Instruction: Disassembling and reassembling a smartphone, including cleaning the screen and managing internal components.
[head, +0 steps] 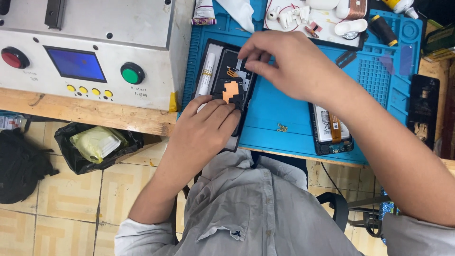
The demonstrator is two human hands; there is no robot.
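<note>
Left hand (206, 124) flat on opened phone (222, 87), fingers pressed together; right hand (289, 64) pinching part at its top. Second phone (330, 130) beside, on blue mat (284, 111); grey machine (90, 47) left.

Bright even light, soft shadows, mild glare on blue mat (284, 106), slight motion blur, sharp overall.

I see 1 opened phone (222, 80), back cover off, lying flat and face down on the blue mat (284, 114) at the bench edge. Its black frame shows a white strip along the left side, dark boards, and an orange patch in the middle. Its lower end is hidden under my left hand (206, 125).
</note>
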